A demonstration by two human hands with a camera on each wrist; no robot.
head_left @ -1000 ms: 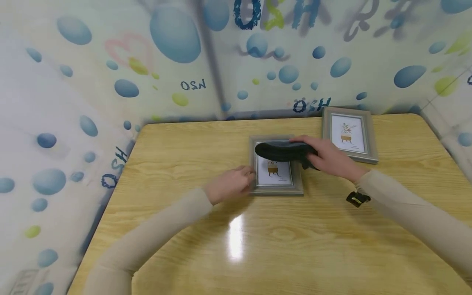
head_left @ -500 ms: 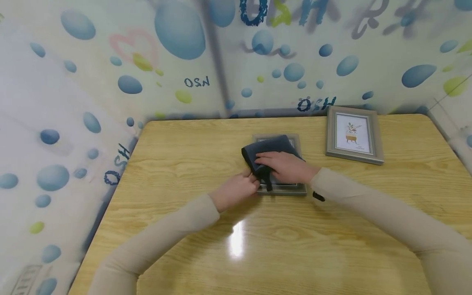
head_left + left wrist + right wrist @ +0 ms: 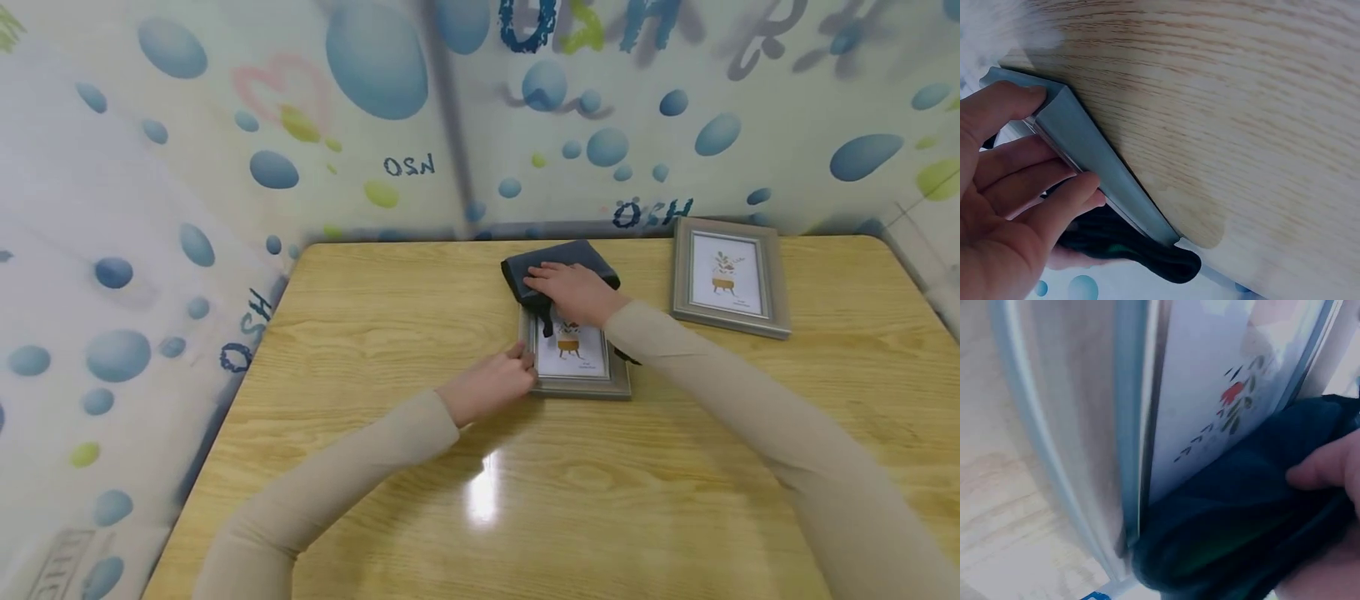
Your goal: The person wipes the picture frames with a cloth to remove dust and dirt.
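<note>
A silver-grey picture frame [image 3: 581,387] lies face up on the wooden table, showing a potted-plant print. At its left edge, my left hand [image 3: 495,385] holds the frame; the left wrist view shows its thumb and fingers against the grey rim [image 3: 1094,153]. My right hand [image 3: 573,292] holds a folded dark blue-grey cloth [image 3: 551,257] across the frame's far end, fingers spread along the top. In the right wrist view, the thumb bears on the thick fold of the cloth [image 3: 1235,481] beside the print. The cloth hides the far rim.
A second picture frame [image 3: 731,279] with a like print lies at the back right of the wooden table [image 3: 600,500]. Behind the table's far edge stands a wall [image 3: 465,125] patterned with blue drops.
The right hand has brought the cloth down onto the frame, then slid it away toward the frame's far end. The left hand has stayed at the frame's left edge.
</note>
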